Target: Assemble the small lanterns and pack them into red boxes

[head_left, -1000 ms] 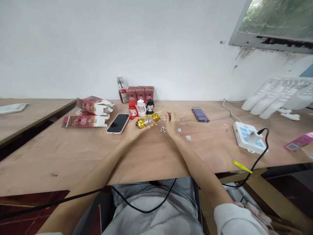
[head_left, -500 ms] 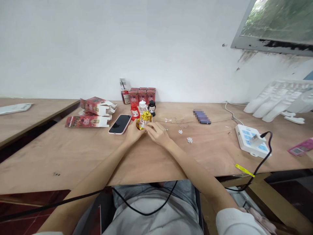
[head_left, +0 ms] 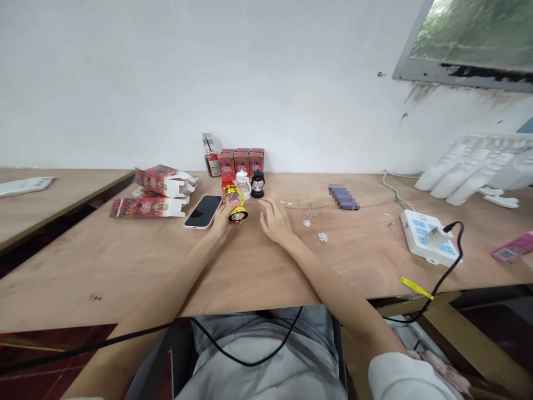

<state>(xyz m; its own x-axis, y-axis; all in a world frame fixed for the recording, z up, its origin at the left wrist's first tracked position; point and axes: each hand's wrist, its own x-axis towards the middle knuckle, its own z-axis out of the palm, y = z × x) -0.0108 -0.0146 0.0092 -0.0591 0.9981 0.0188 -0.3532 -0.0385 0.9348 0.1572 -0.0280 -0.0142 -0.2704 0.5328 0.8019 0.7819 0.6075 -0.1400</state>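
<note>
Left fingers (head_left: 227, 209) gripping tilted gold lantern (head_left: 239, 211); right fingers (head_left: 271, 209) loosely spread, right of lantern, not touching.

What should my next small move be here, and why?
I'd probably tip the gold lantern upright and stand it near the white lantern and black lantern. Your left hand holds it tilted, base toward you, while those two stand upright; your right hand, apparently empty, could steady it.

A wooden tabletop (head_left: 258, 272) spans mid-frame. Red cartons (head_left: 144, 207) and a phone (head_left: 204, 212) lie centre-left; a power strip (head_left: 416, 240), right.
</note>
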